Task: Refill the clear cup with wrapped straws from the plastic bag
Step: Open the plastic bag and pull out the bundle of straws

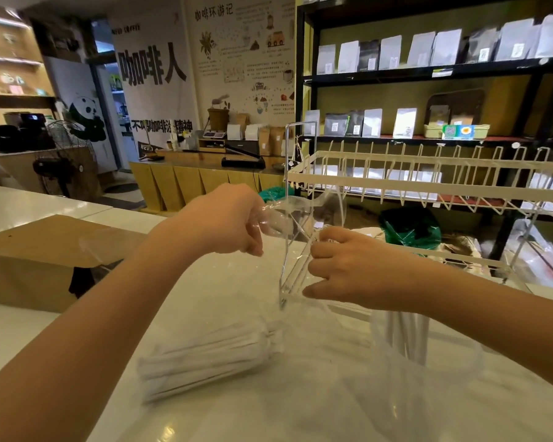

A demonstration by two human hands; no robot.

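Both forearms reach over the glossy white desk (237,288). The left hand (227,218) and right hand (342,266) each pinch clear, crinkled film of the plastic bag (304,215), held up between them. A bundle of white paper-wrapped straws (205,355) lies flat on the desk, outside any container. The clear cup (428,355) stands right, holding several upright straws; refilling appears partly done.

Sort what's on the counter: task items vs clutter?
Task items:
- plastic bag, held up between left hand and right hand
- straw bundle lying on counter
- clear cup holding a few straws

Clutter:
- cardboard box
- wire rack
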